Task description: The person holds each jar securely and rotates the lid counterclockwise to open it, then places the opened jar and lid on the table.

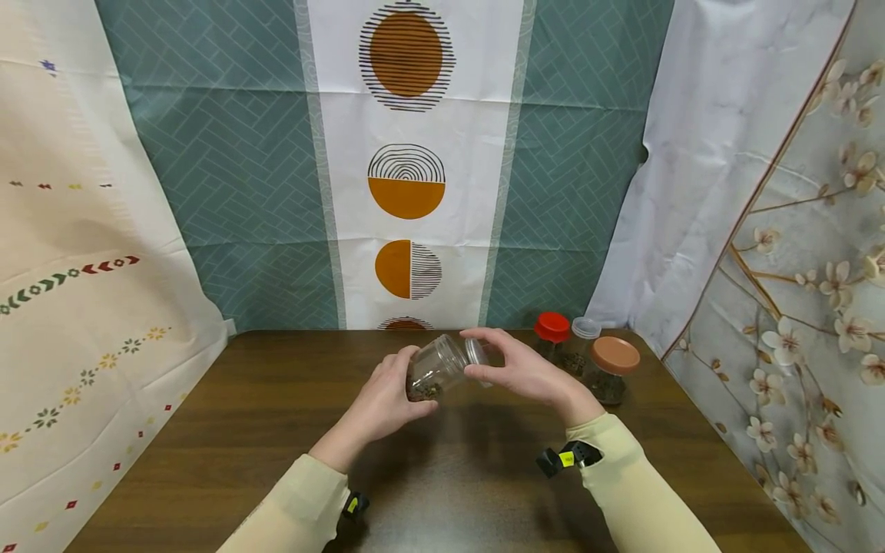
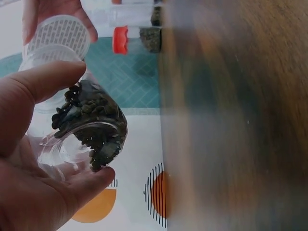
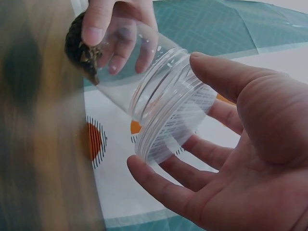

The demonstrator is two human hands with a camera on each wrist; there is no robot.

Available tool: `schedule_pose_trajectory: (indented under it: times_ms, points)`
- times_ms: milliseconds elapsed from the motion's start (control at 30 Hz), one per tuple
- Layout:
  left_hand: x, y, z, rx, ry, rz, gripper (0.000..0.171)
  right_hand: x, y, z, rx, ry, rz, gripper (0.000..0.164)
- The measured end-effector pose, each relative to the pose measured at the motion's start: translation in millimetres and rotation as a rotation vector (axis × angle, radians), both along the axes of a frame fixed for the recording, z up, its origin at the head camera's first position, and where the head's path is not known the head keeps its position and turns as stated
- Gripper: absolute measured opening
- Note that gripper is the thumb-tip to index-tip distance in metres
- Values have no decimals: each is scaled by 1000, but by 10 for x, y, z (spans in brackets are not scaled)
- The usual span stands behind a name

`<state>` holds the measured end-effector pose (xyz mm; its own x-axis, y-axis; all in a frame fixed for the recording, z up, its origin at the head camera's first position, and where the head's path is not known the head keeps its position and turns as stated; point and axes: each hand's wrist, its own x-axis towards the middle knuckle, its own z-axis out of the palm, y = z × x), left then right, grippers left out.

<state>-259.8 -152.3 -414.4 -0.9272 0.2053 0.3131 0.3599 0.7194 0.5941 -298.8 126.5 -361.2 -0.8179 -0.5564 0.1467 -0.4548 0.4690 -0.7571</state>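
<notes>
My left hand (image 1: 387, 390) grips a clear jar (image 1: 437, 364) round its lower body, holding it tilted above the table with its mouth towards the right. Dark, pebbly dried bits (image 2: 98, 113) have gathered against the bottom and low side of the jar. At the mouth, my right hand (image 1: 525, 370) holds a clear screw lid (image 1: 475, 352) by its rim between thumb and fingers. In the right wrist view the lid (image 3: 180, 122) overlaps the threaded neck, its flat face towards the palm.
On the brown wooden table (image 1: 290, 430), three more jars stand at the back right: one with a red lid (image 1: 551, 327), one with a clear lid (image 1: 586, 328) and one with an orange-brown lid (image 1: 615, 355). Patterned cloths (image 1: 574, 153) hang behind and at both sides.
</notes>
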Motion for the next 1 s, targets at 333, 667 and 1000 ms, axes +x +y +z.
schedule_pose_trajectory:
  times_ms: [333,667,1000]
  points:
    - [-10,-47,-1,-5,-6,49,91,-35,12,-17,46,32,-23,66]
    - [-5,-101,-4,46,-9,83,90,-50,-2,-46,113,58,-79,67]
    - [-5,-193,27,9,2,78,94,-41,-15,-56,217,139,-123,63]
